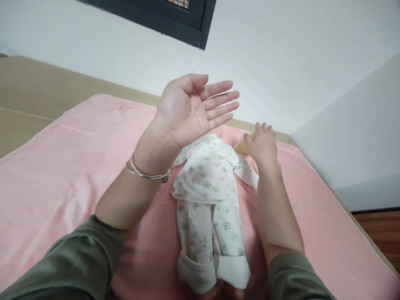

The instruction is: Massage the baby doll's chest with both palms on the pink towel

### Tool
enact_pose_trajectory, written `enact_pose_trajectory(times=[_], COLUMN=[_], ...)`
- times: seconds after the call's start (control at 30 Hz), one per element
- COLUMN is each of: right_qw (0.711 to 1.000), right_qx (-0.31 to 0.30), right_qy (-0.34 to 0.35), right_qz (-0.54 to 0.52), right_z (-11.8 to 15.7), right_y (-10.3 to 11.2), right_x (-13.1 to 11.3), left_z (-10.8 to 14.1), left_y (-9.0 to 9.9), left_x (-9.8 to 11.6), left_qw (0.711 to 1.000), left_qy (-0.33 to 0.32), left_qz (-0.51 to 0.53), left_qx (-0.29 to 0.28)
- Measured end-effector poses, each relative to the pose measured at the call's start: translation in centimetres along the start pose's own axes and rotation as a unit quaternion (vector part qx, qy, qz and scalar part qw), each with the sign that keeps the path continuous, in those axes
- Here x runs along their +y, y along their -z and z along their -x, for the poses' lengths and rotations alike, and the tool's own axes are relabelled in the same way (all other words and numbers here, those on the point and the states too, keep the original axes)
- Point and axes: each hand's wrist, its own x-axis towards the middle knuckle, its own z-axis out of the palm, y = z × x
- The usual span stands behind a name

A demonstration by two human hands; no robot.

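My left hand [196, 106] is raised with the palm turned up and fingers stretched out, holding nothing. It hides the head of a baby-sized figure [206, 179] lying on its back; whether this is a doll or a baby I cannot tell. The figure wears white pyjamas with small green prints, the trouser cuffs rolled up. My right hand [264, 143] is closed around a pale yellow bottle [242, 148], mostly covered by the fingers, beside the figure's sleeve. Thin silver bangles circle my left wrist.
A pink blanket [62, 183] lies under the figure on a beige padded surface [37, 83]. White walls [281, 62] rise behind and on the right. A dark window frame [175, 21] is at the top, and brown wood [381, 233] shows at the right edge.
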Motion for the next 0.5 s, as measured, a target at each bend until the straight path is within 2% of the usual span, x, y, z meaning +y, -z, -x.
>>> enact_pose_trajectory(times=[0.2,0.4,0.5], right_qw=[0.999,0.999,0.997], right_qx=[-0.014,-0.02,-0.048], right_qy=[0.019,0.016,0.007], right_qz=[0.042,0.042,0.067], right_z=[0.5,0.6,1.4], right_y=[0.0,0.6,0.7], right_x=[-0.6,-0.5,-1.3], left_z=[1.1,3.0,3.4], left_y=[-2.5,-4.5,-5.3], left_x=[0.7,2.8,2.8], left_qw=[0.98,0.97,0.96], left_qy=[-0.011,0.05,0.084], left_qz=[0.146,0.181,0.201], left_qx=[-0.137,-0.154,-0.176])
